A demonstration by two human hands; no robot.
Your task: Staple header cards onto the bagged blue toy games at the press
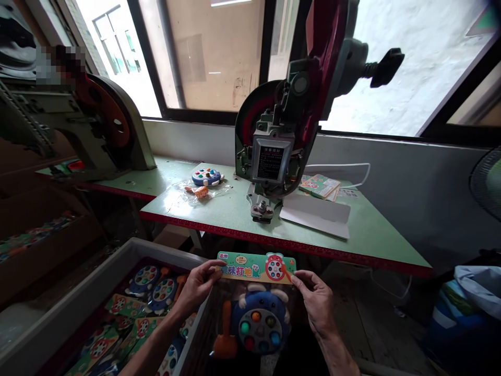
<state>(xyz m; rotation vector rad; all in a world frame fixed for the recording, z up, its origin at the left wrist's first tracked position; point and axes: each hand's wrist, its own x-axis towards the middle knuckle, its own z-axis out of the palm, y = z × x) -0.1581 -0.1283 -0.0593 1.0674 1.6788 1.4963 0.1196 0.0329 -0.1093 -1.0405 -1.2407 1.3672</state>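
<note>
Between my hands hangs a packaged toy: a printed header card across the top of a clear plastic bag. Inside the bag are a blue animal-shaped toy with coloured knobs and an orange toy hammer. My left hand pinches the card's left end. The card's right end is pinched by my right hand, thumb on the front. The package hangs upright below the table's front edge, beside the grey bin.
A stapling machine stands on the green table. On it lie a bagged toy, a folded white card and printed cards. A grey bin at left holds several packaged toys. A blue sack and a fan are at right.
</note>
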